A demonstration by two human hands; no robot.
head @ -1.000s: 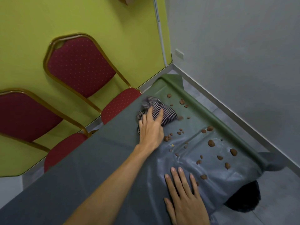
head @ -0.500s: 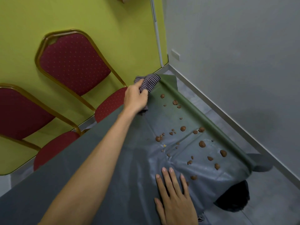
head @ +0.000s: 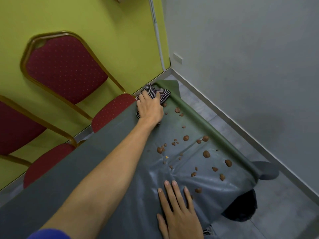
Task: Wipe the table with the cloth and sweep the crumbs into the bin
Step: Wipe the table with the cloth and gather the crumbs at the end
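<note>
Left hand [head: 150, 107]: the arm is stretched to the upper centre of the frame. The fingers are curled over a bunched dark-and-white striped cloth [head: 163, 94], gripping it and pressing it onto the far corner of the table. The cloth touches the rolled olive-green edge [head: 203, 123] of the cover there.

Right hand [head: 179, 214]: lower centre, palm down, fingers straight and slightly spread, flat on the cover. It holds nothing.

Table under a grey-green plastic cover [head: 103, 169]: the cover is creased just above the right hand.

Brown crumbs [head: 206, 154]: lumps of mixed size scattered right of centre, between the two hands and along the rolled edge. The nearest lie just beside the cloth.

Black mass [head: 241, 209]: lower right, below the table corner on the grey floor. It is probably the bin, but it is largely hidden by the hanging cover.

Two red upholstered chairs with gold metal frames [head: 65, 66] stand at the left, against a yellow-green wall [head: 103, 23].
</note>
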